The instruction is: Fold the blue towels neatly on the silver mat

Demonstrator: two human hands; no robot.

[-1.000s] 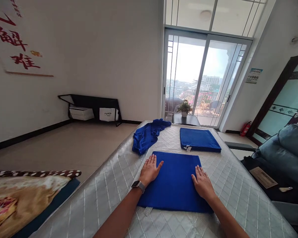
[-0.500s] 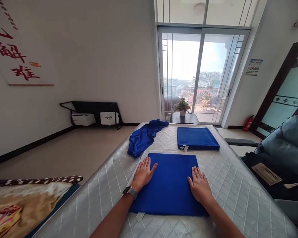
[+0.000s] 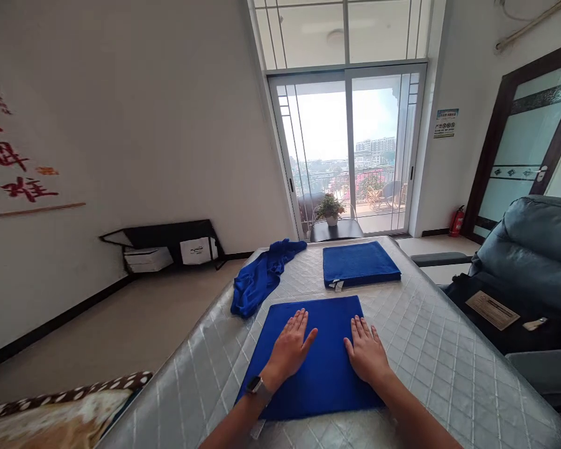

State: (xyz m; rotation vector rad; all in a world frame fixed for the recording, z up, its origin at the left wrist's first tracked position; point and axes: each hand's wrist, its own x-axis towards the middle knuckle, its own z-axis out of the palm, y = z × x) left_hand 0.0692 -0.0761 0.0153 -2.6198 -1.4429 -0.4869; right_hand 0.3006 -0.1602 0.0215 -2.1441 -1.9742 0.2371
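Observation:
A flat blue towel (image 3: 325,362) lies squared out in front of me on the quilted silver table cover (image 3: 430,349). My left hand (image 3: 290,343), with a watch on its wrist, rests palm down on the left half of the towel, fingers stretched and thumb apart. Near the towel's right edge my right hand (image 3: 367,349) also lies flat, fingers extended. Beyond it sits a neat stack of folded blue towels (image 3: 361,263) with white labels at its front corner. To the left of that stack is a crumpled blue towel (image 3: 262,277).
A potted plant (image 3: 330,209) stands on a dark chair past the table's far end. At the right is a dark armchair (image 3: 533,249) holding a black bag with a brown label. A patterned blanket (image 3: 60,418) lies at lower left.
My left hand has slid inward from the towel's left edge onto its surface. My right hand stays near the right edge. The camera view has turned slightly right and tilted.

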